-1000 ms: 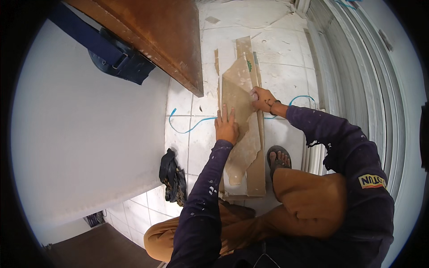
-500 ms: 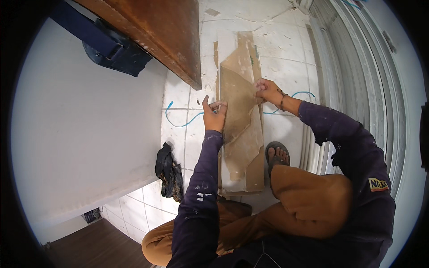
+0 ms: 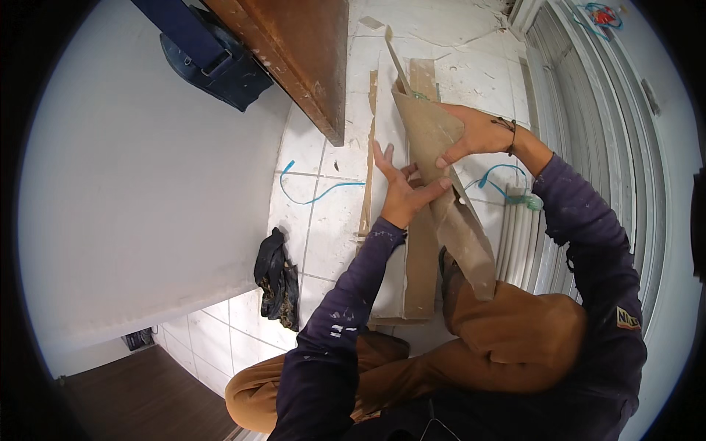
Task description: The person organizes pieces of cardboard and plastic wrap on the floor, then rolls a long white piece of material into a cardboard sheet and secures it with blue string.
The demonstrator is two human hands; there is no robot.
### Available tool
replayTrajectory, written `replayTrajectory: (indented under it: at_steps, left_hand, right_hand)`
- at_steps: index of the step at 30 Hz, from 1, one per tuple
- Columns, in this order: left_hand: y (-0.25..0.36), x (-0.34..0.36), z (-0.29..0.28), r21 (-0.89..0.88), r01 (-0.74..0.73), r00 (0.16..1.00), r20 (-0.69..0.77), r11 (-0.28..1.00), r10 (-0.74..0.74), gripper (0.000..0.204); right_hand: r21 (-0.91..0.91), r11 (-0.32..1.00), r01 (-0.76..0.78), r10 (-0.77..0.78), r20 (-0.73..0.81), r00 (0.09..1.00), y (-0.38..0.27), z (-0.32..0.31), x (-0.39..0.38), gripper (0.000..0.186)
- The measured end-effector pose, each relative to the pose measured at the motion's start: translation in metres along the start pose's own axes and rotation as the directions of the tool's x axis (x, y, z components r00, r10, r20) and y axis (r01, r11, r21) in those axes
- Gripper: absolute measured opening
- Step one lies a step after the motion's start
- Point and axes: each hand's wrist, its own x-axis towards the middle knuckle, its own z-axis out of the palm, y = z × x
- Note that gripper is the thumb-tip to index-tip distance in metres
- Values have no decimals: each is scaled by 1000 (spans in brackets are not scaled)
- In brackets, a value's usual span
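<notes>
A torn sheet of brown cardboard (image 3: 471,253), bent lengthwise, is raised and tilted between my hands. My right hand (image 3: 482,136) is closed round its upper right part, thumb in front and the other fingers hidden behind. My left hand (image 3: 404,192) presses its thumb on the sheet's left edge, with the index finger stretched away and the others curled. Below lies a long, flat, pale panel (image 3: 392,275) with brown cardboard (image 3: 421,287) along its right side. A light blue strap (image 3: 323,192) runs to the stack's left edge and shows again on its right.
At the upper left a brown wooden door (image 3: 312,73) stands beside a dark bag (image 3: 220,70) against the white wall. Black cloth (image 3: 276,283) lies on the tiled floor. On the right, pale tubes (image 3: 517,235) with green tape lie by metal tracks (image 3: 588,110).
The cardboard sheet has come up off the panel, bent and swung toward the right. My right hand has gone from a pinch at its edge to a wider grip; my left hand has moved right.
</notes>
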Motion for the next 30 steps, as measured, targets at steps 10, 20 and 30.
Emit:
replayTrajectory:
  at_steps: [10,20,30]
  left_hand:
    - [-14,2,-21,-698,210,974,91,684,-206,85]
    - [44,12,-31,374,-302,897,-200,877,395,96]
    - [143,19,-27,838,-532,734,528,-122,427,73]
  right_hand:
    - [-417,873,252,-200,164,966,41,59,-16,106]
    - [-427,867,-257,65,-415,907,79,-53,-56,52]
    - [-441,896,53,-116,-118,986,-41,-33,-40,20]
